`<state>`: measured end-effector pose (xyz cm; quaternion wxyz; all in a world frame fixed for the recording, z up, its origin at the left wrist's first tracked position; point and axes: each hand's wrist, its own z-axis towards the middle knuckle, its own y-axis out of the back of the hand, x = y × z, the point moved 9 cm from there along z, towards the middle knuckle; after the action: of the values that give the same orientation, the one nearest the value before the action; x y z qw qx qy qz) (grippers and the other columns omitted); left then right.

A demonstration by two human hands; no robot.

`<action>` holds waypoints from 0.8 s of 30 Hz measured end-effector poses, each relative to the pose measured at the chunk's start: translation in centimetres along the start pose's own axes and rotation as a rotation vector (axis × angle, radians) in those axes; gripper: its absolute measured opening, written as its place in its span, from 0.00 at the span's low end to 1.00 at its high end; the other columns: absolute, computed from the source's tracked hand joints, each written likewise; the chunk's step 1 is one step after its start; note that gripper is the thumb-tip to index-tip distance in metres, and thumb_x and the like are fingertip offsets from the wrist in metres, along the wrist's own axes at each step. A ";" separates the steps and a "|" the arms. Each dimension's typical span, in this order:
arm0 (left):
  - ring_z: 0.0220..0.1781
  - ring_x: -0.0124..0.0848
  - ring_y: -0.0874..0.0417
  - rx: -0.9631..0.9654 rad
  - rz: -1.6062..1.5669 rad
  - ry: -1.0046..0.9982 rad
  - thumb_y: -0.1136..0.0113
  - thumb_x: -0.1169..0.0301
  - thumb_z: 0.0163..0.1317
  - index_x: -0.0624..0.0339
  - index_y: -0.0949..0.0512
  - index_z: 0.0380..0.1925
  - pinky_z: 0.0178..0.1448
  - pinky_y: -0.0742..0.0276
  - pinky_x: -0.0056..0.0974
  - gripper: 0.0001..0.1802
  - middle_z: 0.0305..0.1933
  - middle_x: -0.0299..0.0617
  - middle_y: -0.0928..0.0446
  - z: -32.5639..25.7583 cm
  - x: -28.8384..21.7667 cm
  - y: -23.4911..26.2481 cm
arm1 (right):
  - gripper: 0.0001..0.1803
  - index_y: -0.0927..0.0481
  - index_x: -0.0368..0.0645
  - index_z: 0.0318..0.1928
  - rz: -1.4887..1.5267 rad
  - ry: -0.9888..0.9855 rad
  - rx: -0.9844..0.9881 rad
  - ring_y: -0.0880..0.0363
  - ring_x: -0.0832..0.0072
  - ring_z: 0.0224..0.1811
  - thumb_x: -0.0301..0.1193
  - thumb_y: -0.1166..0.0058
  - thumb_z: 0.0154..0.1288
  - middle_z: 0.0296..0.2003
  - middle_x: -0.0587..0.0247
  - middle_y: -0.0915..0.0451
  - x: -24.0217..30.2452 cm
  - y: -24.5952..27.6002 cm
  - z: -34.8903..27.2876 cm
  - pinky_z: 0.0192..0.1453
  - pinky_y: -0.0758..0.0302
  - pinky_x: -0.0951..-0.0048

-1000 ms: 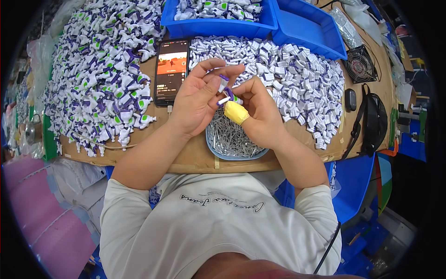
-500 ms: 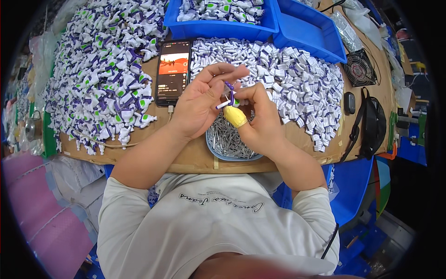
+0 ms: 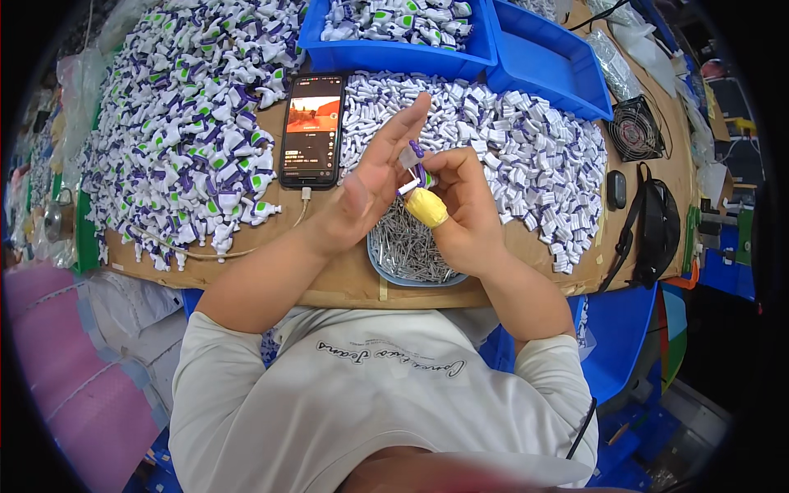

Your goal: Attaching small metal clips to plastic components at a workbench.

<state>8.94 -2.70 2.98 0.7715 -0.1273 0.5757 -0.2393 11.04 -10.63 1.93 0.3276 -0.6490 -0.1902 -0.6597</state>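
Observation:
My right hand [image 3: 470, 215] pinches a small purple-and-white plastic figure part [image 3: 417, 151] between its thumb and fingers. Yellow wrapping [image 3: 426, 208] covers the thumb tip. Just left of the part, my left hand [image 3: 368, 187] is open, its fingers stretched upward; whether it touches the part I cannot tell. Beneath both hands stands a light-blue tub [image 3: 415, 283] of thin metal pins or screws [image 3: 413, 245], partly hidden by the right hand. Beyond the hands lies a wide heap of small white-and-purple pieces [image 3: 526, 164].
A big pile of white, purple and green figure pieces [image 3: 189, 140] covers the left. A lit phone [image 3: 312, 160] with a cable lies beside it. Blue bins [image 3: 394, 57] stand at the back. To the right are a black fan [image 3: 634, 130] and a black pouch [image 3: 660, 218].
My left hand's fingers have straightened and opened away from the part. The right hand keeps hold of it, shifted slightly to the right.

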 end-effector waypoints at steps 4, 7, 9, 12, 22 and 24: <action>0.77 0.41 0.71 0.038 0.112 -0.001 0.59 0.23 0.48 0.59 0.63 0.71 0.75 0.67 0.47 0.64 0.76 0.46 0.71 -0.2 -0.3 -0.4 | 0.19 0.38 0.40 0.49 -0.021 -0.004 -0.025 0.28 0.77 0.46 0.18 0.49 0.61 0.44 0.61 0.29 0.0 0.2 -0.2 0.51 0.31 0.75; 0.77 0.43 0.72 0.051 0.239 -0.022 0.56 0.23 0.46 0.60 0.64 0.71 0.75 0.67 0.48 0.66 0.76 0.48 0.72 -0.4 -0.4 -0.3 | 0.19 0.38 0.41 0.50 0.020 -0.034 0.003 0.28 0.78 0.46 0.18 0.48 0.60 0.44 0.61 0.28 -0.2 -0.1 -0.2 0.51 0.31 0.75; 0.77 0.43 0.72 0.067 0.321 -0.057 0.55 0.23 0.46 0.60 0.64 0.71 0.75 0.67 0.49 0.66 0.76 0.48 0.72 -0.5 -0.3 -0.2 | 0.20 0.39 0.41 0.50 0.027 -0.064 -0.004 0.28 0.77 0.47 0.18 0.48 0.60 0.43 0.61 0.28 -0.4 0.0 -0.3 0.51 0.31 0.75; 0.77 0.43 0.71 0.128 0.424 -0.122 0.54 0.24 0.47 0.59 0.65 0.71 0.74 0.64 0.48 0.65 0.76 0.47 0.72 -0.6 -0.7 -0.7 | 0.20 0.39 0.41 0.50 0.073 -0.094 0.005 0.28 0.77 0.47 0.19 0.48 0.59 0.44 0.61 0.28 -0.6 0.0 -0.2 0.52 0.32 0.74; 0.77 0.38 0.71 0.004 0.024 0.014 0.57 0.22 0.46 0.58 0.65 0.71 0.75 0.65 0.46 0.66 0.77 0.44 0.71 -0.2 -0.5 -0.5 | 0.21 0.38 0.42 0.50 0.123 -0.052 0.045 0.28 0.73 0.49 0.21 0.46 0.59 0.47 0.60 0.29 -0.1 -0.1 0.2 0.54 0.32 0.73; 0.77 0.37 0.68 0.028 0.098 -0.001 0.57 0.23 0.48 0.61 0.67 0.71 0.74 0.64 0.45 0.66 0.77 0.44 0.71 -0.3 -0.7 -0.6 | 0.21 0.38 0.42 0.50 0.119 -0.044 0.042 0.28 0.74 0.49 0.21 0.46 0.59 0.46 0.60 0.29 -0.2 -0.1 0.1 0.54 0.32 0.73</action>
<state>8.36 -2.84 3.71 0.7842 -0.0880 0.5775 -0.2092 11.02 -10.48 1.71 0.3754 -0.6668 -0.1721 -0.6204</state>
